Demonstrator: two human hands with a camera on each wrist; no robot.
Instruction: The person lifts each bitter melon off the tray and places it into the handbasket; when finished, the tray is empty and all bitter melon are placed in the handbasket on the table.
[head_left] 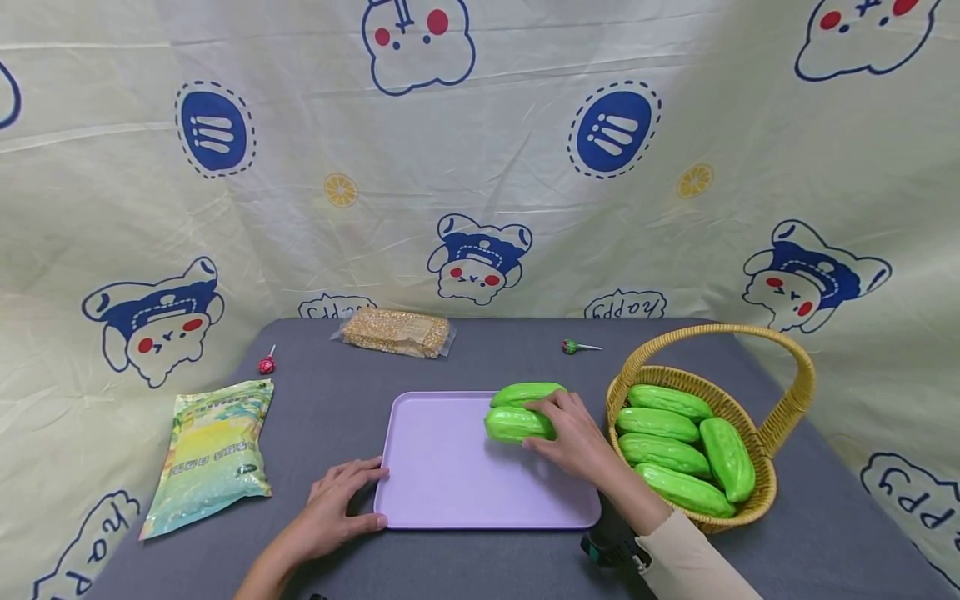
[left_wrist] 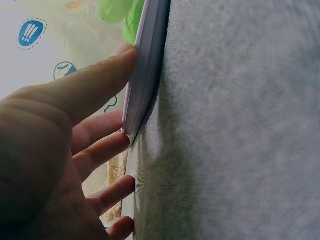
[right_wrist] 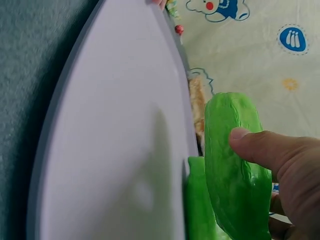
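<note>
Your right hand point(head_left: 573, 433) grips a green gourd point(head_left: 517, 423) on the lilac tray point(head_left: 450, 483), thumb on top, fingers curled behind, w/ a second gourd point(head_left: 525, 392) touching it just beyond. It looks like glossy, ridged plastic: probably light, stiff and a bit slick, so hold round the thick middle, not the tapered tip. Your left hand point(head_left: 333, 504) lies loosely spread at the tray's near-left corner, thumb and fingertips against the rim, gripping nothing. More gourds fill the basket point(head_left: 780, 442) beside the tray.
</note>
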